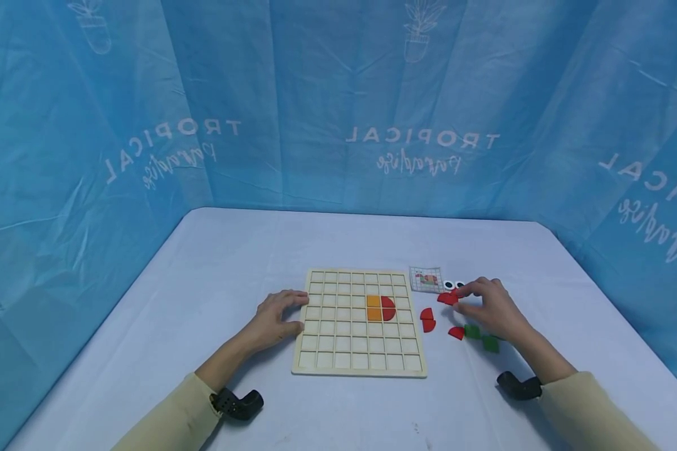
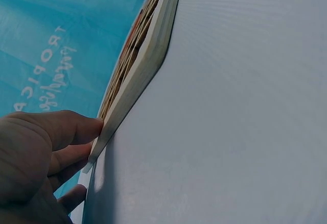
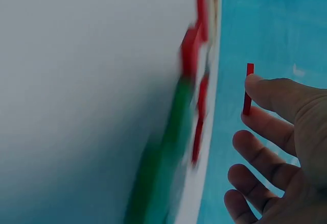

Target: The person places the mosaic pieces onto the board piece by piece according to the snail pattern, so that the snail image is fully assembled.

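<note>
A pale wooden grid board [image 1: 343,344] lies on the white table. In its cells sit orange squares [image 1: 374,307] and red quarter-circle pieces [image 1: 388,308] that together make a half disc. My left hand [image 1: 273,318] touches the board's left edge with its thumb and fingertips; the left wrist view shows the thumb [image 2: 76,127] against the wooden rim. My right hand [image 1: 493,310] is right of the board, near loose red pieces. Between thumb and index finger it pinches a thin red piece [image 3: 249,94], seen edge-on and raised off the table; the other fingers hold nothing.
A small printed picture card [image 1: 426,279] lies beside the board's upper right corner, near two black-and-white eye discs [image 1: 449,285]. Loose red pieces [image 1: 427,319] and green squares [image 1: 490,343] lie to the right. A blue lettered curtain [image 1: 338,113] surrounds the table.
</note>
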### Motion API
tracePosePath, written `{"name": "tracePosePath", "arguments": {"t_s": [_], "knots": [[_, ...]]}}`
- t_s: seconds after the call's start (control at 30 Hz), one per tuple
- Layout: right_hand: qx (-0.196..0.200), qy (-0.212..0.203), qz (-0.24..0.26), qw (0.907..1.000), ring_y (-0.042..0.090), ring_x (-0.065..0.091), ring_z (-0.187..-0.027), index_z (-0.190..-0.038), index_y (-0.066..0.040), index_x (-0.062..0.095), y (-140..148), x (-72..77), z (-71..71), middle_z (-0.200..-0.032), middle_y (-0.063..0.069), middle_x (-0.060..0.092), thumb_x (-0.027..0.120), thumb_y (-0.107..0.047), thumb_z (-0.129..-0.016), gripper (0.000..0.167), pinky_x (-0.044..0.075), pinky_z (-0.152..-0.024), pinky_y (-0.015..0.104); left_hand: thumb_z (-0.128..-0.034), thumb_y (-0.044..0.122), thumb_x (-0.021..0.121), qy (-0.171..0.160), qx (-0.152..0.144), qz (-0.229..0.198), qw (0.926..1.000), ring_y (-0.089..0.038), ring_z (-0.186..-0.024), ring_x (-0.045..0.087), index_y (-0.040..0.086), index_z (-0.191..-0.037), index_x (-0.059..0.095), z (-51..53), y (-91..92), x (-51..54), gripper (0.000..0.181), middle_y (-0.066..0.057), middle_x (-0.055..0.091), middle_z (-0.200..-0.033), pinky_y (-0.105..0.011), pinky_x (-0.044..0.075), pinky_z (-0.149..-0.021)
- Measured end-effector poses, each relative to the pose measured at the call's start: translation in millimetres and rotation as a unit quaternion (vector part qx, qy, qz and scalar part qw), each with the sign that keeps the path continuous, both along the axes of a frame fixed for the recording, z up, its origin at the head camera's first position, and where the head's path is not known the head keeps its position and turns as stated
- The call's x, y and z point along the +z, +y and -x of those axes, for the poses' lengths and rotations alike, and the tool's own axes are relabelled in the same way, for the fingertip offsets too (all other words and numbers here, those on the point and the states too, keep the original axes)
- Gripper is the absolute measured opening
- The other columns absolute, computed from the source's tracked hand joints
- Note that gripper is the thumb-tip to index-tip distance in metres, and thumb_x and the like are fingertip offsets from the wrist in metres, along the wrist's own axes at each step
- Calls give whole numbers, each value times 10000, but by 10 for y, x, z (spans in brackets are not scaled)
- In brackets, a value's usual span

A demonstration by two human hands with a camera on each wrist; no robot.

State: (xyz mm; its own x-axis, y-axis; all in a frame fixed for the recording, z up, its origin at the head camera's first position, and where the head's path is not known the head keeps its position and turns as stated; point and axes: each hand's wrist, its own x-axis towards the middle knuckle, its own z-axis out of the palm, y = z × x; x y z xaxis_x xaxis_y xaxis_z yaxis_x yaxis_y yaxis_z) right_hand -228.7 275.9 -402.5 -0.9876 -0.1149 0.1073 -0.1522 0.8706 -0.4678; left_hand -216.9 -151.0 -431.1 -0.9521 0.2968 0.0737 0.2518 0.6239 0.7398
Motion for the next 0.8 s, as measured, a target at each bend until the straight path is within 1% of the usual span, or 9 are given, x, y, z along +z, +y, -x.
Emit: {"name": "tracePosePath", "arguments": {"t_s": [0.1,0.27,0.33,0.43,0.63,0.8], "knots": [[130,47,55,9999,271,454,-1046,-1088,-105,688,-279,56,54,-1122,122,593,758,-240,-767,356,519,-759,382,-765,84,680,-7,17,-1,10000,-351,-1369,323,53,-1251,578,-6,4,1,498,-95,498,-1390,-589,85,-1152],[429,-47,251,9988,244,449,-1076,-1069,-155,703,-756,103,166,-1144,76,601,744,-258,-784,306,500,-828,418,-765,83,677,19,25,-1,10000,-344,-1360,328,57,-1252,579,-7,6,-1,497,-86,499,-1387,-590,114,-1141],[539,-75,279,9981,227,453,-1069,-1049,-177,709,-927,100,215,-1128,51,613,749,-278,-776,294,492,-827,417,-767,86,676,25,12,7,10000,-341,-1352,335,57,-1254,578,-7,7,-2,497,-84,498,-1389,-590,130,-1132],[742,32,179,9971,205,468,-1027,-1029,-188,717,-1144,79,284,-1072,27,634,766,-298,-755,299,482,-795,382,-770,88,676,25,-5,23,10000,-339,-1346,339,56,-1256,577,-6,7,0,496,-82,496,-1390,-590,138,-1126],[1065,144,-86,9942,177,465,-941,-997,-189,721,-1427,12,399,-997,0,643,763,-327,-761,277,437,-744,309,-771,87,676,-7,29,39,10000,-332,-1347,336,61,-1257,578,-6,10,4,497,-74,494,-1394,-587,144,-1126],[1178,208,-208,9926,181,465,-915,-969,-188,731,-1540,-29,442,-978,1,651,763,-312,-763,243,420,-762,331,-772,92,680,-31,55,72,10000,-322,-1343,340,71,-1255,581,-5,6,4,494,-64,494,-1396,-584,151,-1125]]}}
